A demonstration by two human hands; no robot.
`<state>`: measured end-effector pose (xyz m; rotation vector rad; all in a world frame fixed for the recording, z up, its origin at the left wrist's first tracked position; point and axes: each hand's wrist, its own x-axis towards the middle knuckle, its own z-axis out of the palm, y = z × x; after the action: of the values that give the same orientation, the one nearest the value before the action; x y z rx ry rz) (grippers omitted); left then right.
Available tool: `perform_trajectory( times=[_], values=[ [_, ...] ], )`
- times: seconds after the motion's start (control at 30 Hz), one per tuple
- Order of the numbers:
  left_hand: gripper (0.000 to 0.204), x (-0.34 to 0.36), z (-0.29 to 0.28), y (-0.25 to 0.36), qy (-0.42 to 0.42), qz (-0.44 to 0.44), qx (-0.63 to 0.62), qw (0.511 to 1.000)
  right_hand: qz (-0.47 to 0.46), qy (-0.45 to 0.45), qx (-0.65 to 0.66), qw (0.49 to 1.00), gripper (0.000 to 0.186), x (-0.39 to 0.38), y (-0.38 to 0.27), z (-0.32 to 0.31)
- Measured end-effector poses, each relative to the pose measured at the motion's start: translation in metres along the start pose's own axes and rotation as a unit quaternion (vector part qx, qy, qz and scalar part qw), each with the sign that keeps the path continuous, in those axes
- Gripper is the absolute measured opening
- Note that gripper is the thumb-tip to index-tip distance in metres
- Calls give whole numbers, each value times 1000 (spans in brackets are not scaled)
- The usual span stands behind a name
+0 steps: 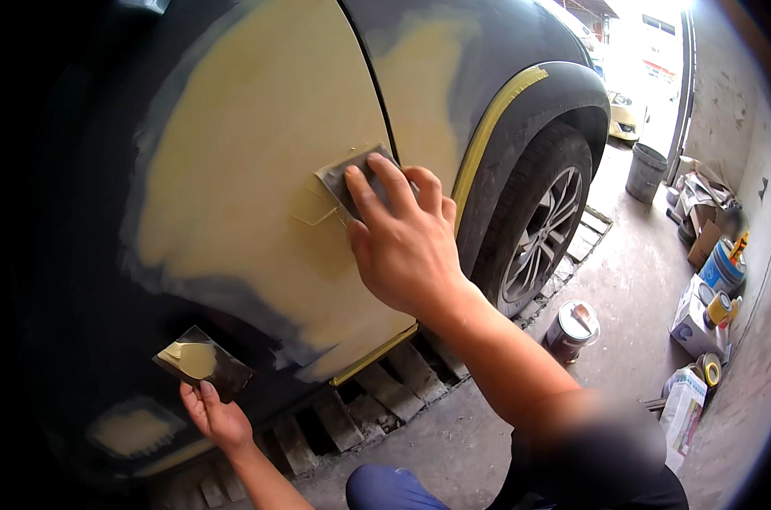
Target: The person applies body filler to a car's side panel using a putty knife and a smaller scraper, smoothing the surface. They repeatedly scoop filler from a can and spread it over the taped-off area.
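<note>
My right hand presses a thin dark metal putty spreader flat against the car door, fingers spread over its back. Fresh yellow putty shows at the spreader's left edge, just left of the vertical panel gap. A wide pale-yellow filler patch covers much of the dark door, with grey scuffed borders. Lower left, my left hand grips the bottom corner of a second dark spreader between thumb and fingers. A lump of yellow putty lies on it. This spreader is held in front of the door's lower part.
Yellow masking tape edges the wheel arch beside the rear wheel. On the floor to the right stand a lidded can and a grey bucket. Tins, boxes and papers line the wall. A slatted grate runs below the car.
</note>
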<state>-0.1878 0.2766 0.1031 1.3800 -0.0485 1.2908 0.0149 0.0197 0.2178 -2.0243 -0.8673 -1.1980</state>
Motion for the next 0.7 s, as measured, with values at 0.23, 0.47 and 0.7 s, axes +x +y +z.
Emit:
perform_trajectory(
  times=[0.23,0.47,0.7],
  values=[
    [34,0,4,-3,-14,6,-5,1000,52,-30,26,998,55,-47,8,14],
    [33,0,3,-1,-15,2,-1,1000,73,5,31,997,54,-15,-4,6],
    [33,0,4,3,-19,7,8,1000,80,13,70,994,55,-67,4,37]
  ],
)
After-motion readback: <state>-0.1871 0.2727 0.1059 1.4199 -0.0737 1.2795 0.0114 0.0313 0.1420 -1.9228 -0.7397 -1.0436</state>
